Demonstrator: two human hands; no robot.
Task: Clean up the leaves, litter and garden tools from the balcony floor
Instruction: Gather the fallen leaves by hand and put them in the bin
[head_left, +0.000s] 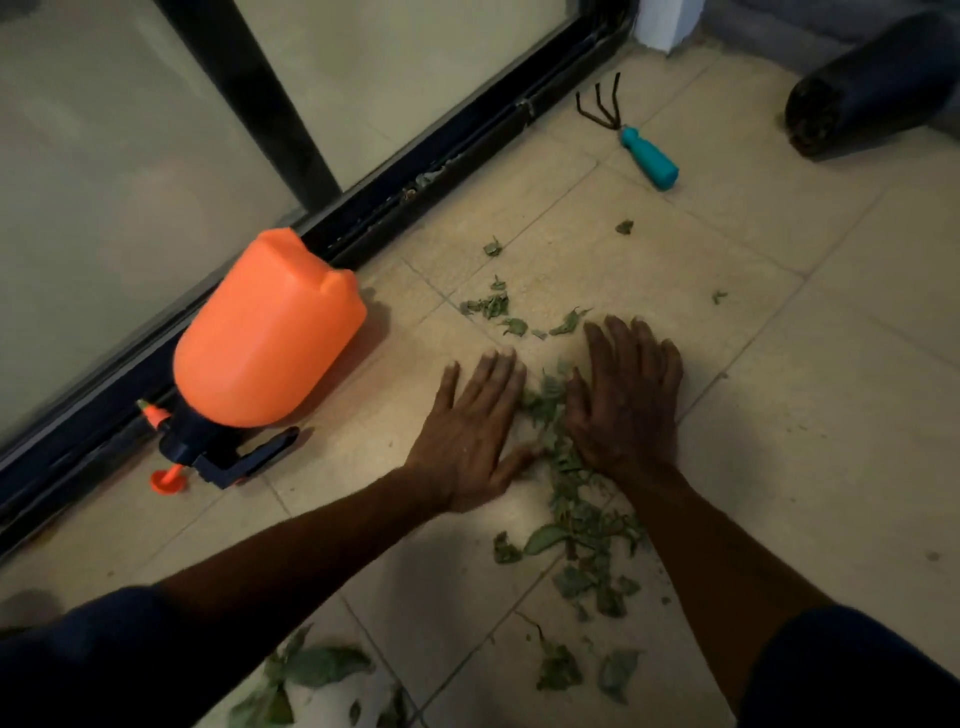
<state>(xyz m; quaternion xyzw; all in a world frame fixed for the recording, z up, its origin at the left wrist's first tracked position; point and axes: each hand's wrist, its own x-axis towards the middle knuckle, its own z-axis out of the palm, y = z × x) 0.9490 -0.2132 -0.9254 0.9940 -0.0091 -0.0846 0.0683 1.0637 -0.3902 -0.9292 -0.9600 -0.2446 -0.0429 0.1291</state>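
Note:
Green leaves (571, 499) lie scattered over the tiled balcony floor, thickest in a strip between my two hands. My left hand (475, 434) lies flat on the tile with straight fingers, just left of the strip. My right hand (626, 400) lies flat too, its palm over the right side of the pile. More loose leaves (493, 306) sit beyond my fingertips, and others (311, 670) lie close to me at the bottom. An orange spray bottle (265, 332) lies on its side to the left. A small hand rake with a teal handle (649, 156) lies at the far right.
A dark-framed glass sliding door (363, 208) runs along the left and back. A black rolled object (872, 88) lies at the top right corner. A white post base (662, 23) stands by the door's end. Bare tile stretches to the right of my right hand.

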